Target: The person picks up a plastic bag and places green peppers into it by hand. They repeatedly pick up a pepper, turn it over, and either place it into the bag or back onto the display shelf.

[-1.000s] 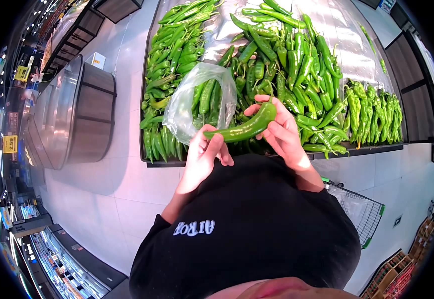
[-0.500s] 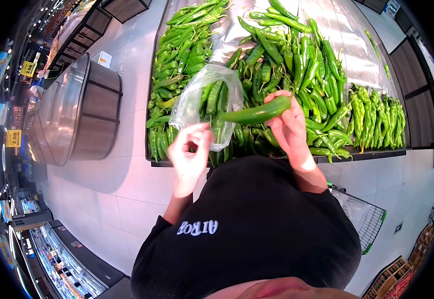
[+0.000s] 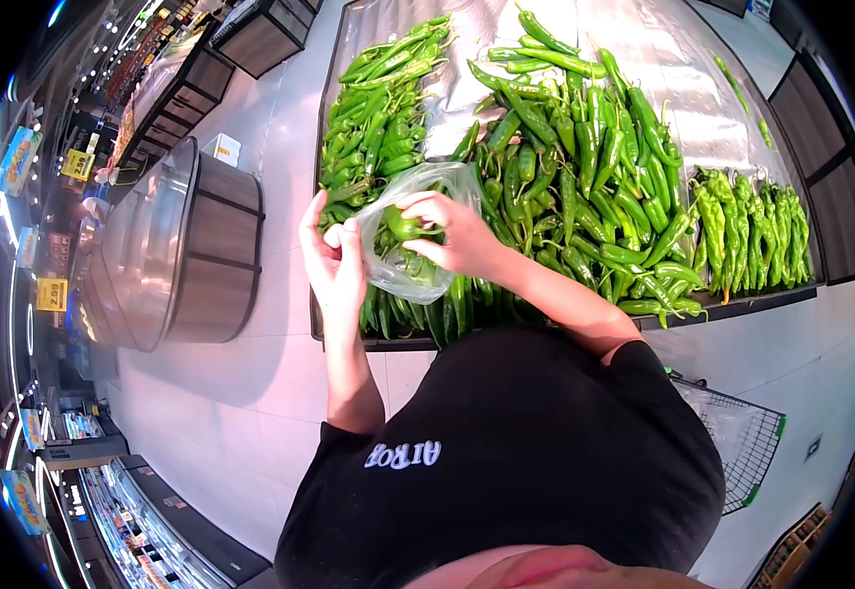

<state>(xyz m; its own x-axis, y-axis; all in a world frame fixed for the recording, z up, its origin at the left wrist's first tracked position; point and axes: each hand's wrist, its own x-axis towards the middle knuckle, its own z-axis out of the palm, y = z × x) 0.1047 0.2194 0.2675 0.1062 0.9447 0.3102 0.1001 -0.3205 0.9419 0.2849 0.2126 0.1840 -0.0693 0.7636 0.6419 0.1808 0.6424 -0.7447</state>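
My right hand is closed round a green chili pepper at the mouth of a clear plastic bag. Much of the pepper is hidden by my fingers and the bag. On the bag's left edge, my left hand pinches the plastic between thumb and finger. The bag hangs over the near left part of the display, where rows of green peppers lie beneath it. A loose heap of long green peppers is to the right of my right hand.
Smaller green peppers line the display's left side, and wrinkled light green ones stand at its right end. A rounded wood-panelled counter is on the left. A wire shopping cart stands at my right.
My right hand has carried the pepper left to the bag's mouth. My left hand has moved up and left along the bag's edge. The view has shifted slightly.
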